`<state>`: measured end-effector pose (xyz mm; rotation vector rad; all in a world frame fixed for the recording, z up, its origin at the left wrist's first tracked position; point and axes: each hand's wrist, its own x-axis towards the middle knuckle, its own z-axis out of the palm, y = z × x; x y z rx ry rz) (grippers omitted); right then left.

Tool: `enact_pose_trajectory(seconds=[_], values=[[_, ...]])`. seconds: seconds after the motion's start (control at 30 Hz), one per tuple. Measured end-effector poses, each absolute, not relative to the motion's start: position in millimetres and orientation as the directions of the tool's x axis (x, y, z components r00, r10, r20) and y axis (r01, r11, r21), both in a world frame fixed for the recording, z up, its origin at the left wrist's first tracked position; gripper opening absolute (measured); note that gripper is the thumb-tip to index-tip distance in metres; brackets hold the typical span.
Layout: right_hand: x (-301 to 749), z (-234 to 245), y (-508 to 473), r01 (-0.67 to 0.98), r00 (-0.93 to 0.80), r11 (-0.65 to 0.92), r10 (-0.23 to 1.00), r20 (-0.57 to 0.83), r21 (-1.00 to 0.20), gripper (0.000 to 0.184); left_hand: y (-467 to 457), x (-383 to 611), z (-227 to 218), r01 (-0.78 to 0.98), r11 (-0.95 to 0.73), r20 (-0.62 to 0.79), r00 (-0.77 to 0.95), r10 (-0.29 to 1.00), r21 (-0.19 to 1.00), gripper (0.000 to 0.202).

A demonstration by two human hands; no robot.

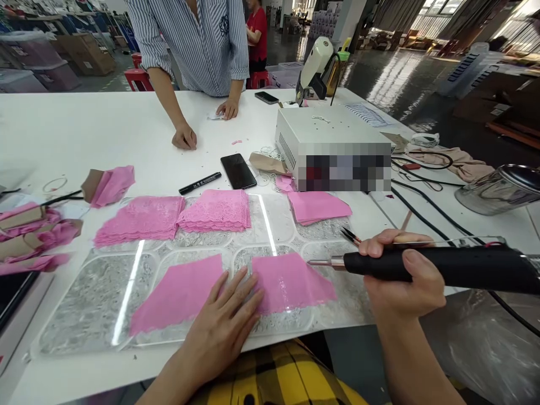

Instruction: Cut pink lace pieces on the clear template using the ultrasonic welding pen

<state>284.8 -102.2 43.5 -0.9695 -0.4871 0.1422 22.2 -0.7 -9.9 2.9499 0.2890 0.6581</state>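
Note:
My left hand [228,318] lies flat with fingers spread, across the inner edges of two pink fabric pieces: a left piece [181,292] and a right piece [291,284]. In my right hand [407,281] is a black handheld tool [455,267] with a thin metal tip. That tip points left, at the upper edge of the right piece; I cannot tell if it touches. Dark pointed tips [349,235] show beside my right fingers, their other end hidden. Under the fabric is a clear patterned mat [84,298].
Pink fabric stacks [215,211] lie behind, near a phone [238,171] and marker pen [199,183]. A boxy machine [333,126] stands back right, with cables [422,208] and a glass jar [485,194]. Opposite, a person in a striped shirt [198,45] rests both hands on the table.

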Motion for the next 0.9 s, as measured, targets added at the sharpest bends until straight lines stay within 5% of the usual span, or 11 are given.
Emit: enact_pose_trajectory(seconds=[0.9], values=[[282.6,38.0,-98.7,0.095,0.868,0.532,0.369,0.331,-0.841,0.006,-5.2,21.8,-8.3,0.191,-0.965,0.432,0.866,0.252,0.18,0.03]])
